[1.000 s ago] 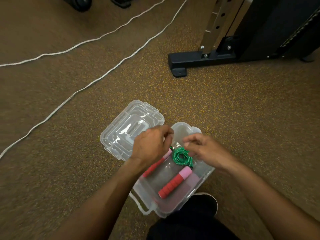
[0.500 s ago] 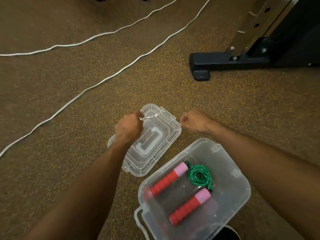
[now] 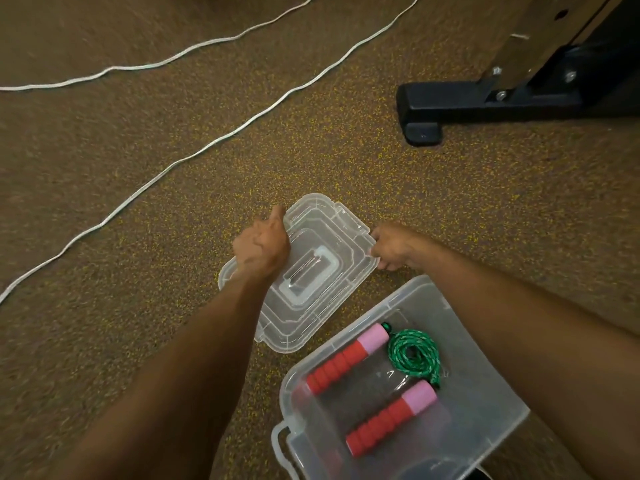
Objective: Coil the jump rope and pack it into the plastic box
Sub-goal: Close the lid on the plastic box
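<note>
The clear plastic box (image 3: 485, 403) sits open on the floor at the lower right. Inside it lies the jump rope: a coiled green cord (image 3: 414, 355) and two red-and-pink foam handles (image 3: 348, 363) (image 3: 391, 422) side by side. Just beyond the box is its clear lid (image 3: 311, 278), flat on the floor. My left hand (image 3: 261, 245) grips the lid's left edge. My right hand (image 3: 393, 245) grips the lid's right corner.
Two white ropes (image 3: 207, 152) (image 3: 138, 67) trail across the speckled brown floor at the left and top. The black foot of a gym machine (image 3: 450, 105) stands at the upper right, with its metal upright above.
Both hands left the box and the coiled rope and moved out to the lid, taking hold of its two sides. The camera view shifted, so the box now sits lower right.
</note>
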